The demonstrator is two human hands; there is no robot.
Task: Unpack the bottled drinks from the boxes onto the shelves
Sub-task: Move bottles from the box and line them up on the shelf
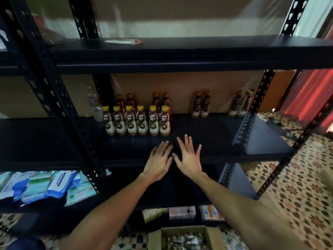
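On the middle black shelf (207, 141) stands a front row of several brown drink bottles with yellow caps (137, 120). More bottles stand behind them (159, 101), with two pairs further right (201, 104) (239, 104). My left hand (158, 163) and my right hand (189, 159) hover side by side over the shelf's front part, just in front of the row. Both have fingers spread and hold nothing. An open cardboard box (187, 239) with more bottles sits on the floor below.
Black slotted uprights (59, 109) frame the shelving. A clear water bottle (97, 110) stands left of the drinks. Blue and green wipe packs (45, 184) fill the lower left shelf. Small packets (182, 212) lie on the bottom shelf. Patterned tile floor (297, 186) lies to the right.
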